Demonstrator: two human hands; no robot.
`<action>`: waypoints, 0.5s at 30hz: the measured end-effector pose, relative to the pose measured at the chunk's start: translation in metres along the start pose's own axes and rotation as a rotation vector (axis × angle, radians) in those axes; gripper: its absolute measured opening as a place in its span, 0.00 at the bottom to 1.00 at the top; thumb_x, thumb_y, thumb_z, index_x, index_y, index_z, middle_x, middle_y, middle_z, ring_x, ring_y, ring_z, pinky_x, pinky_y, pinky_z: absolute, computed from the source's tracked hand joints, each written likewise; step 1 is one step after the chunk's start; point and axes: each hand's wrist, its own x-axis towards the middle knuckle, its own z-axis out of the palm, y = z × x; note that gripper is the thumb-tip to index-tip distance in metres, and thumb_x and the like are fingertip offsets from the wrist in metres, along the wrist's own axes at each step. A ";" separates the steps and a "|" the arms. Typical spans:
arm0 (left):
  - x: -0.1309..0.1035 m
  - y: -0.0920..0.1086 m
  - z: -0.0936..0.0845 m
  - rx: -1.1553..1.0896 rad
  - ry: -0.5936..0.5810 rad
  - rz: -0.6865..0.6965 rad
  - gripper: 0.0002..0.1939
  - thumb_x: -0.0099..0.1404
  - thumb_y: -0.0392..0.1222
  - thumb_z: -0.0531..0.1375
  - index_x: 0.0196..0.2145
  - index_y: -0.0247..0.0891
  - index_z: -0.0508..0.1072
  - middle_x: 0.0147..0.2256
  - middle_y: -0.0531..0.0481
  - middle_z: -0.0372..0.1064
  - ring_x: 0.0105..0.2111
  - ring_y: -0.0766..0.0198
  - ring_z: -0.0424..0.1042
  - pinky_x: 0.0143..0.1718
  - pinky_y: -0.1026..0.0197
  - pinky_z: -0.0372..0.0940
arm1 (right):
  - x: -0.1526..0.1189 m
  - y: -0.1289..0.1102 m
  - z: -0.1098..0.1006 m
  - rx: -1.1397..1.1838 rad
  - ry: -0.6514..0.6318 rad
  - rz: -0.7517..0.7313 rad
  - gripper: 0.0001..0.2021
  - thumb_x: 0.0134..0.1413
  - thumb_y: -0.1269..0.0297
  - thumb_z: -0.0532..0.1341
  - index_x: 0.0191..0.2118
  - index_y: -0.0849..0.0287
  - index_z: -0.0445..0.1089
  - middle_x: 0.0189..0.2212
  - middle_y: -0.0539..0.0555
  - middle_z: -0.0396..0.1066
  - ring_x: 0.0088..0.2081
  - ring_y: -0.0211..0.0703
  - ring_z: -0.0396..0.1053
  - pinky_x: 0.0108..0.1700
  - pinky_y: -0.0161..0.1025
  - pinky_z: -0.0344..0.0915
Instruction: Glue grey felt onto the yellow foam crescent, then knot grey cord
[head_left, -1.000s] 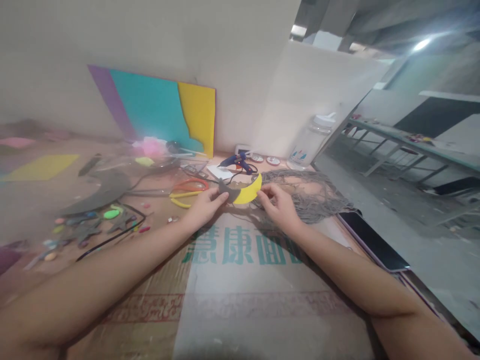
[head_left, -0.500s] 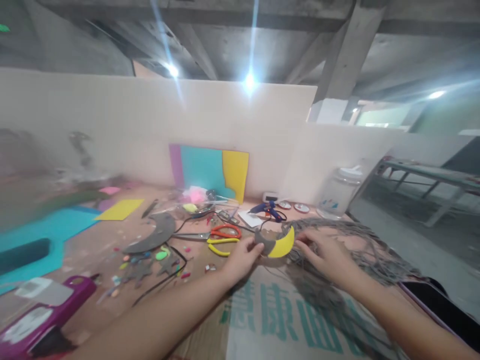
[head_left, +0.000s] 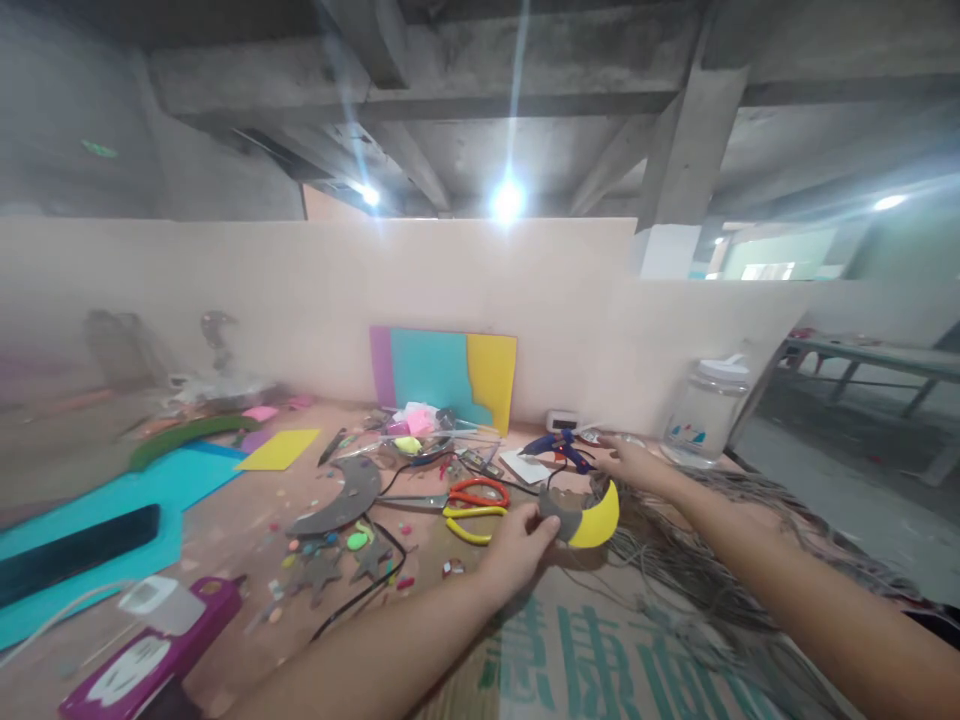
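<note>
My left hand (head_left: 516, 555) pinches the grey end of a small crescent cutout (head_left: 598, 518), grey on one side and yellow on the other, just above the table. Behind it, my right hand (head_left: 636, 466) stretches out with fingers apart, close to the handle of a blue glue gun (head_left: 553, 445). Whether the fingertips touch the gun I cannot tell. Beside my left hand lie scissors (head_left: 480, 492) with red and yellow handles. Farther left are a larger grey crescent (head_left: 351, 496) and grey star cutouts (head_left: 319, 575).
Tangled grey cord (head_left: 675, 560) covers the right side. A clear jar (head_left: 701, 415) stands at the back right. Coloured sheets (head_left: 431, 365) lean on the partition. At left are a purple power strip (head_left: 161, 650), a dark phone-like object (head_left: 75, 555) and blue sheets (head_left: 202, 480).
My right hand has left the crescent's yellow side and moved back toward the glue gun. The left hand keeps hold of the crescent. The head view has shifted slightly.
</note>
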 end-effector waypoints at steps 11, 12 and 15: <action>-0.002 0.005 -0.001 -0.042 -0.040 -0.037 0.14 0.61 0.49 0.61 0.34 0.34 0.71 0.30 0.50 0.70 0.29 0.65 0.67 0.33 0.63 0.62 | 0.026 -0.003 0.052 0.118 -0.075 -0.016 0.28 0.49 0.67 0.65 0.58 0.66 0.68 0.49 0.65 0.75 0.48 0.54 0.75 0.50 0.43 0.69; -0.002 0.005 -0.001 -0.038 -0.042 -0.034 0.13 0.61 0.48 0.61 0.34 0.34 0.71 0.29 0.50 0.69 0.29 0.65 0.67 0.34 0.63 0.63 | 0.026 -0.004 0.055 0.114 -0.064 -0.008 0.26 0.49 0.67 0.65 0.56 0.66 0.69 0.48 0.65 0.76 0.48 0.55 0.75 0.50 0.43 0.69; -0.003 0.006 -0.002 -0.026 -0.053 -0.031 0.13 0.62 0.48 0.60 0.34 0.33 0.72 0.29 0.50 0.70 0.29 0.65 0.67 0.34 0.63 0.63 | 0.025 -0.008 0.059 0.108 -0.035 0.012 0.21 0.50 0.68 0.64 0.51 0.65 0.71 0.43 0.63 0.77 0.44 0.54 0.75 0.48 0.44 0.68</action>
